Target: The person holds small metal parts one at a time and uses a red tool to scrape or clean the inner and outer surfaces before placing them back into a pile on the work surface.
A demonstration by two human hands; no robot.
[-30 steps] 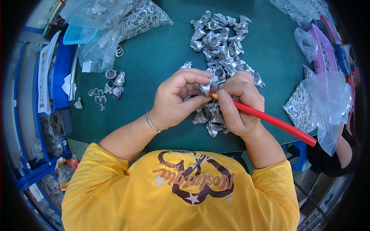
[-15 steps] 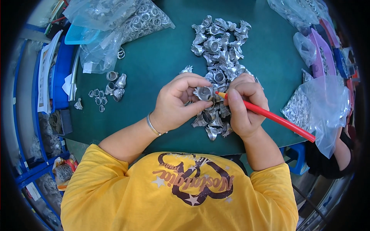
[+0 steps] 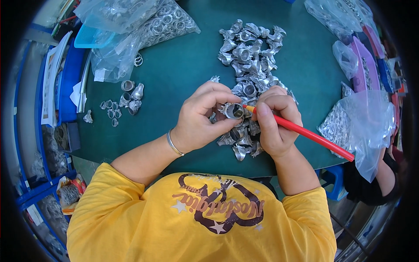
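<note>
Centrally, head view: one silver ring (image 3: 228,109), held between thumb and fingers of the left hand (image 3: 204,114), over the near part of a ring pile (image 3: 254,66) on the green table (image 3: 179,65). One red pencil (image 3: 314,137), clamped in the right hand (image 3: 279,120); its tip points at the ring, contact cannot be told. Hands are near, apart. Leftward lie loose rings (image 3: 134,105); beyond, one clear bag (image 3: 168,22) of rings.
</note>
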